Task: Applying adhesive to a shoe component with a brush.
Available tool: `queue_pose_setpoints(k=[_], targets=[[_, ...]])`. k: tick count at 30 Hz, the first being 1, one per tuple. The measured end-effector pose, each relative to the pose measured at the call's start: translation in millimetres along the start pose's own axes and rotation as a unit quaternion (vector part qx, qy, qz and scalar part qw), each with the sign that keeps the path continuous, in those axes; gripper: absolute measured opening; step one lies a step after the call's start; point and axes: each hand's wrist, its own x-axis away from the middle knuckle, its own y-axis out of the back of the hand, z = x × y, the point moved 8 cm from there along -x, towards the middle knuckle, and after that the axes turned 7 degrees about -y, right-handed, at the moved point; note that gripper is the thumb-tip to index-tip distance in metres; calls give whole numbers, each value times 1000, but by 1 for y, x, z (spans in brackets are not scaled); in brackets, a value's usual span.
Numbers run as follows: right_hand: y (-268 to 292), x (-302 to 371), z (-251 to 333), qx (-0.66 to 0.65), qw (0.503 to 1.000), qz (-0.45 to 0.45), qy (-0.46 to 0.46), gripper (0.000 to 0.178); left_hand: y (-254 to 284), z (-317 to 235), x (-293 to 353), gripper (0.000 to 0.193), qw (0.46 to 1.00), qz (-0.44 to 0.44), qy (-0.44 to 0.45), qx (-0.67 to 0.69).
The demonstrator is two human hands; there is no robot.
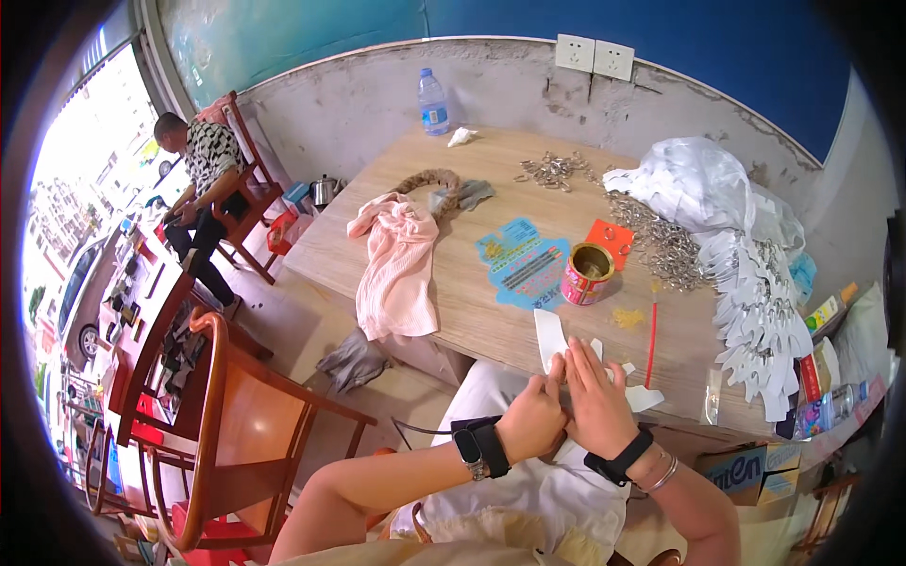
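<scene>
With the left hand (534, 418) and right hand (595, 396) pinching a white paper piece (551, 340) at the table edge (453, 354), a slip may crease it or knock the nearby open tin (587, 273).

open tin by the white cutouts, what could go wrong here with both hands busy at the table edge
The open tin stands just beyond the hands, left and right; a forward reach might tip it onto the blue card. The white paper pieces overhang the table edge and could slide off. The pink cloth also hangs over the edge.
</scene>
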Motion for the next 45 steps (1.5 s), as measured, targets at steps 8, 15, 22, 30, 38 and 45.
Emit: queue_pose_setpoints(k=[8, 15, 22, 30, 38, 45], targets=[[8, 0, 2, -50, 998, -20, 24, 85, 2, 1, 2, 26, 1000, 2, 10, 6], [22, 5, -10, -107, 993, -55, -14, 93, 6, 10, 10, 28, 986, 20, 71, 151], [11, 5, -8, -132, 990, -50, 11, 98, 10, 16, 17, 30, 971, -36, 143, 187], [10, -7, -2, -120, 993, 0, 14, 99, 10, 17, 16, 30, 972, -25, 161, 172], [19, -15, 0, -117, 993, 5, 9, 97, 13, 19, 14, 28, 968, -66, 163, 177], [16, -21, 4, -94, 995, -3, 28, 95, 9, 18, 15, 30, 972, -48, 166, 158]])
